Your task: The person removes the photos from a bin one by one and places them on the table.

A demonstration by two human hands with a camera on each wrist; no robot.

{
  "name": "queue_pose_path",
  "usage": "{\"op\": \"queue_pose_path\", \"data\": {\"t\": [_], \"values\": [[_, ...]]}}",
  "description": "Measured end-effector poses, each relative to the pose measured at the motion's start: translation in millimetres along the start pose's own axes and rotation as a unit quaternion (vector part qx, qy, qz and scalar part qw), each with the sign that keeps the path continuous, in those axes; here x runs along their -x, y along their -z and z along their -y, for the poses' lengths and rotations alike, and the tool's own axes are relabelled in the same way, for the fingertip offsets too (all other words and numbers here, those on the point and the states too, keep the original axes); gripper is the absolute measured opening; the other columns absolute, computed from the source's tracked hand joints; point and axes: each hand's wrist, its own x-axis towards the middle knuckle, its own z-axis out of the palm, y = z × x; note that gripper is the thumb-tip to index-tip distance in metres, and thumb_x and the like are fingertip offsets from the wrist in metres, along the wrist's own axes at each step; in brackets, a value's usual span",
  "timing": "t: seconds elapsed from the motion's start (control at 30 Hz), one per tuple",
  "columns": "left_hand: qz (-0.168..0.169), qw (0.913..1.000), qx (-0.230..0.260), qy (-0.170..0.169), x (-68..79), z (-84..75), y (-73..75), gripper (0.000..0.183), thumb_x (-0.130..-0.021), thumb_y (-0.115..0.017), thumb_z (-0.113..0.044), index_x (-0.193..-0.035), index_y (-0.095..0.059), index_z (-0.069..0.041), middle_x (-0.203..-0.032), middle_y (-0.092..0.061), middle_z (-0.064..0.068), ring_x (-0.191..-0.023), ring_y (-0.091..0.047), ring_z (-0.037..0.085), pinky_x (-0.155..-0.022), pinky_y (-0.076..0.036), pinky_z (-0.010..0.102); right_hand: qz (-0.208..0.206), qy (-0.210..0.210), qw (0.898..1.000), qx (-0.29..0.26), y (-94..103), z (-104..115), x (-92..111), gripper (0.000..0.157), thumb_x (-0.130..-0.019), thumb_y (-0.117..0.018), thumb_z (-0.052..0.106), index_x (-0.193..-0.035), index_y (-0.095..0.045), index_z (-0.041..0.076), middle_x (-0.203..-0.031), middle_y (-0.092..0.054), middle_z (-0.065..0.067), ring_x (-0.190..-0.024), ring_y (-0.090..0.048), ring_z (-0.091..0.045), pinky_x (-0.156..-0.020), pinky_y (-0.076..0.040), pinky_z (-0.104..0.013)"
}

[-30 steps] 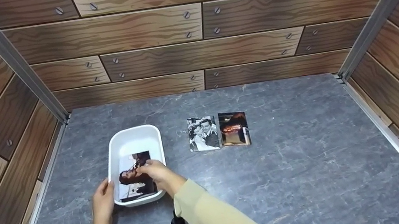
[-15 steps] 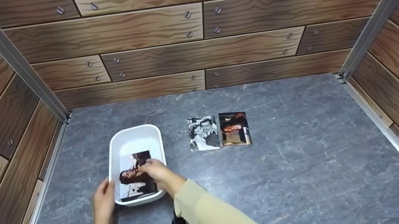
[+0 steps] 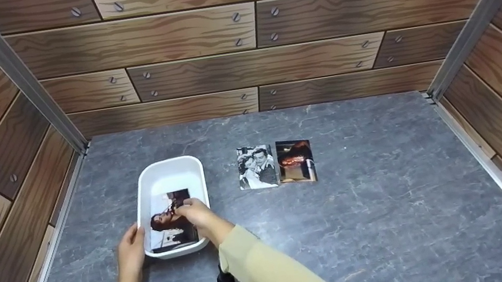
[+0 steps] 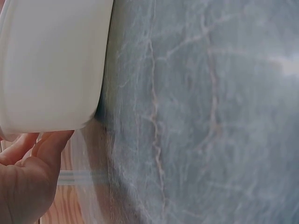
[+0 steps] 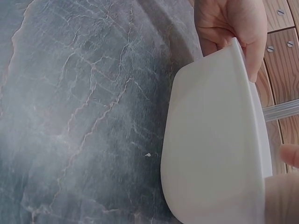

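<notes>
A white plastic tub [image 3: 195, 164] stands on the grey marbled table. My left hand [image 3: 130, 251] grips its left side near the front corner, thumb at the rim, fingers against the outer wall. The left wrist view shows that hand [image 4: 32, 175] against the tub's wall [image 4: 51, 65]. Inside the tub lies a photo [image 3: 168, 220] of a dark-haired person. My right hand [image 3: 200, 218] reaches over the right rim and pinches this photo by its right edge, with the thumb on top; the fingers beneath are hidden. In the right wrist view, the tub's wall [image 5: 210, 135] hides most of the right hand.
Right of the tub, a black-and-white photo [image 3: 256, 167] of a couple and a dark photo [image 3: 295, 161] with a red glow lie side by side on the table [image 3: 368, 223]. Wood-patterned panels [image 3: 239, 28] and metal posts [image 3: 18, 81] enclose it. Small black cameras hang at both wrists.
</notes>
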Motion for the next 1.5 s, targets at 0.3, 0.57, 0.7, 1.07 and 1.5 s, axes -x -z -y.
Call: {"op": "queue_pose_path", "data": {"t": [0.3,0.57,0.7,1.07,1.5], "values": [[0.002,1.0000,0.001,0.002,-0.6,-4.0,1.4,0.052,-0.103,-0.038,-0.019,-0.146,-0.031,0.009,-0.147,-0.035,0.033,-0.135,-0.037,0.041,-0.115,-0.030,0.047,-0.013,0.013,1.000,0.013,-2.9,-6,-12,0.054,-0.087,-0.055,0.006,-0.136,-0.039,-0.011,-0.137,-0.047,-0.026,-0.129,-0.046,-0.036,-0.111,-0.037,-0.043],[-0.006,0.9999,0.002,-0.012,0.2,-3.3,0.7,0.050,-0.104,-0.039,-0.019,-0.145,-0.033,0.009,-0.145,-0.038,0.033,-0.131,-0.041,0.040,-0.114,-0.033,0.046,-0.033,0.013,0.999,0.014,-4.5,-4,-10,0.050,-0.087,-0.055,0.005,-0.132,-0.041,-0.011,-0.132,-0.051,-0.025,-0.124,-0.049,-0.035,-0.109,-0.040,-0.042],[-0.007,0.9998,-0.001,-0.018,-0.1,-2.6,0.7,0.050,-0.104,-0.039,-0.020,-0.144,-0.033,0.010,-0.145,-0.037,0.034,-0.131,-0.041,0.041,-0.114,-0.033,0.046,-0.047,0.022,0.998,0.031,-6.1,-3,-8,0.048,-0.086,-0.055,0.004,-0.131,-0.043,-0.010,-0.133,-0.051,-0.026,-0.125,-0.049,-0.036,-0.108,-0.041,-0.042],[-0.006,0.9999,0.001,-0.011,-0.2,-1.6,2.3,0.050,-0.104,-0.038,-0.020,-0.144,-0.033,0.010,-0.145,-0.037,0.033,-0.133,-0.040,0.041,-0.114,-0.032,0.046,-0.076,0.119,0.989,0.046,-10.9,-95,-111,0.054,-0.076,-0.069,0.003,-0.125,-0.047,-0.005,-0.104,-0.063,-0.013,-0.091,-0.060,-0.018,-0.076,-0.054,-0.026],[-0.007,0.9997,0.001,-0.023,1.9,-1.1,-1.3,0.050,-0.104,-0.039,-0.019,-0.143,-0.034,0.011,-0.145,-0.037,0.034,-0.133,-0.039,0.043,-0.114,-0.032,0.047,-0.104,0.087,0.990,0.046,-10.7,-16,-17,0.052,-0.073,-0.064,-0.017,-0.121,-0.055,-0.002,-0.098,-0.061,-0.014,-0.077,-0.058,-0.020,-0.068,-0.053,-0.025]]}}
